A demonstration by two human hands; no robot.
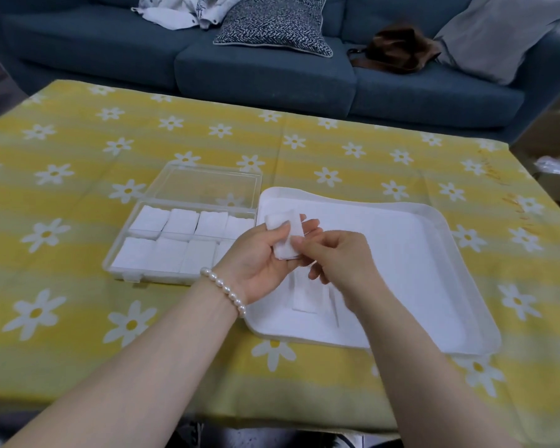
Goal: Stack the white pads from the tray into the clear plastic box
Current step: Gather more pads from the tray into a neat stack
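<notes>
Head view: a tabletop [78, 150] with a yellow daisy cloth is seen from above, and a blue sofa [265, 76] is seen behind it.
Left hand [256, 257]: a small stack of white pads [285, 236] is held in it, with the fingers curled round the stack.
Right hand [333, 257]: the near edge of the same stack is pinched by its thumb and finger, so both hands are joined on the pads.
Held pads: they are kept up in the air, between the box and the tray, over the tray's left edge.
Clear plastic box [117, 257]: it is laid open just left of the hands, and its slots are filled with white pads.
Lid [207, 185]: it is folded back flat behind the box.
White tray [459, 273]: it is placed right of the box, under the right hand.
Loose pads [304, 294]: a few are left flat in the tray, below the hands.
Bracelet [225, 289]: pearl beads are worn on the left wrist.
</notes>
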